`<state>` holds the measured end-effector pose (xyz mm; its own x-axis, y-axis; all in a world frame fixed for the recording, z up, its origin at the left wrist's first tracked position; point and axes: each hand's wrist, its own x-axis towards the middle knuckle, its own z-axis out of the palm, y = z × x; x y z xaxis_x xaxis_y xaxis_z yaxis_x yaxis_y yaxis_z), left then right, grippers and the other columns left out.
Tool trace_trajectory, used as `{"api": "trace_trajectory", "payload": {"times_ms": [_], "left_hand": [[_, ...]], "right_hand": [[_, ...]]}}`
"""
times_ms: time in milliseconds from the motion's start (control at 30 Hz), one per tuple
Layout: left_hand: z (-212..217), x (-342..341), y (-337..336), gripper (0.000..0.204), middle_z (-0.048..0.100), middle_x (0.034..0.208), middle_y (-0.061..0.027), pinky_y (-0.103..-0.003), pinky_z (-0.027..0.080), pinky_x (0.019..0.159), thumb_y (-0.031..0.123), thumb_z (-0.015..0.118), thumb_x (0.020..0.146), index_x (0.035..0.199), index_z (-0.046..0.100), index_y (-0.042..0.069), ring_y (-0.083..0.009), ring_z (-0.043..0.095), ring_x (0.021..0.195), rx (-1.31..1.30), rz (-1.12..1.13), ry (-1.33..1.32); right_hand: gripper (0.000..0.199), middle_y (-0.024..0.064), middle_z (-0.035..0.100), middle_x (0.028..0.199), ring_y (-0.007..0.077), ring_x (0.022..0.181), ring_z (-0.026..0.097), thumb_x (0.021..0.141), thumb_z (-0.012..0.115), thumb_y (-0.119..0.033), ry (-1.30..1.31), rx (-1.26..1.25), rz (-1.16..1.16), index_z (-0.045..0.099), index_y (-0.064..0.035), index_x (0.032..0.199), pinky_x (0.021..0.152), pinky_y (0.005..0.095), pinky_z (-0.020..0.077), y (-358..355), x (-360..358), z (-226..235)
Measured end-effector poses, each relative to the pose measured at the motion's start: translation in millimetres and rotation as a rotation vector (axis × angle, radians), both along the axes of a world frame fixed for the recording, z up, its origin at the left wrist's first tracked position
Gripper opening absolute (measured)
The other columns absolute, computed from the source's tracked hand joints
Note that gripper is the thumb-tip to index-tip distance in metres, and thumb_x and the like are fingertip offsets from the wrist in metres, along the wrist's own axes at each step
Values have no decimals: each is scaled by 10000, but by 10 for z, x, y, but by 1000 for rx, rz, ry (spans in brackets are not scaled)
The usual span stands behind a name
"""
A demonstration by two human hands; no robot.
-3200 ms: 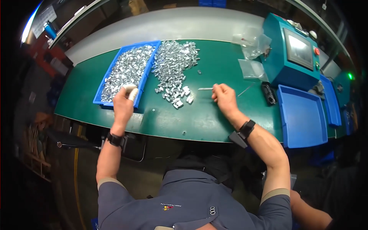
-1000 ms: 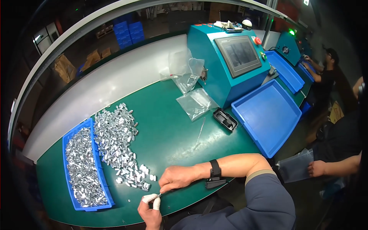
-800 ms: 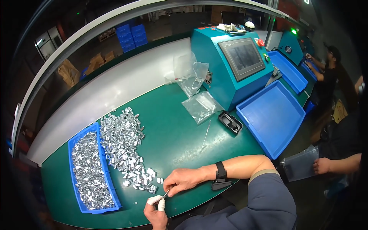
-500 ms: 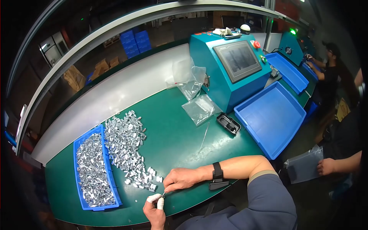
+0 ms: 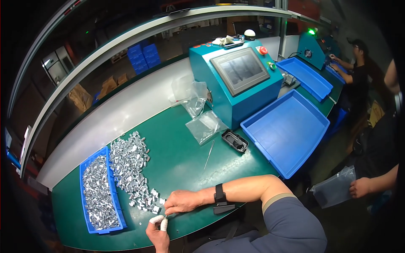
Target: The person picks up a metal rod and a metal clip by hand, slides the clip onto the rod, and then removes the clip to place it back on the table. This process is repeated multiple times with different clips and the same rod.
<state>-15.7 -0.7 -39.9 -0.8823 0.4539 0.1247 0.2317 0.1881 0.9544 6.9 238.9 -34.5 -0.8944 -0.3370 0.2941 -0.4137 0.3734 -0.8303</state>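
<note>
Near the table's front edge, my left hand pinches a small metal piece between thumb and forefinger, both wrapped in white covers. Bent over from the right, my right hand has its fingertips closed at the same piece, most of which the fingers hide. Just beyond the hands lies a loose pile of small silvery metal parts, its near end almost touching my right fingertips. Left of the pile, a long blue bin is filled with similar small metal parts.
On the green table are a thin rod, a black tray and clear plastic bags. Behind stands a teal machine with a screen; a large blue tray is beside it. At right, another person's hand holds a plastic bag.
The whole view has shifted, so the table and machine sit further left in the picture. Both my hands stay together at the small metal piece beside the pile.
</note>
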Motion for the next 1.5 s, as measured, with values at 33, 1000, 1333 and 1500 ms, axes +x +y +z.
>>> {"api": "trace_trajectory", "payload": {"times_ms": [33, 1000, 1333, 1500], "left_hand": [[-30, -9, -19, 169, 694, 909, -42, -242, 526, 769, -6, 760, 881, 1023, 670, -23, -96, 644, 814, -17, 2, -2], [382, -1214, -395, 270, 654, 968, -111, -405, 529, 799, 222, 768, 861, 1071, 698, 68, -327, 646, 918, -804, 93, 823], [455, -684, -146, 305, 671, 897, -44, -277, 507, 691, 15, 776, 844, 1135, 686, 23, -127, 606, 756, -365, 43, 398], [531, -505, 126, 287, 658, 888, -54, -276, 511, 691, 17, 785, 838, 1111, 699, 36, -145, 614, 755, -275, -104, 442]], "right_hand": [[347, 190, 616, 730, 404, 701, 607, 956, 643, -338, -8, 7, -11, 602, -26, 807, 620, 495, 437, -17, 3, -15], [273, 22, 645, 721, 74, 646, 559, 1007, 615, -232, -208, -547, -499, 654, -14, 848, 602, 237, 446, 161, -121, 24], [239, 19, 674, 775, 75, 700, 584, 1005, 620, -219, -212, -479, -401, 667, -10, 898, 632, 239, 457, 145, -73, 79], [206, 7, 679, 783, 68, 703, 572, 998, 631, -203, -145, -391, -346, 679, -15, 927, 630, 239, 451, 105, -49, 116]]}}
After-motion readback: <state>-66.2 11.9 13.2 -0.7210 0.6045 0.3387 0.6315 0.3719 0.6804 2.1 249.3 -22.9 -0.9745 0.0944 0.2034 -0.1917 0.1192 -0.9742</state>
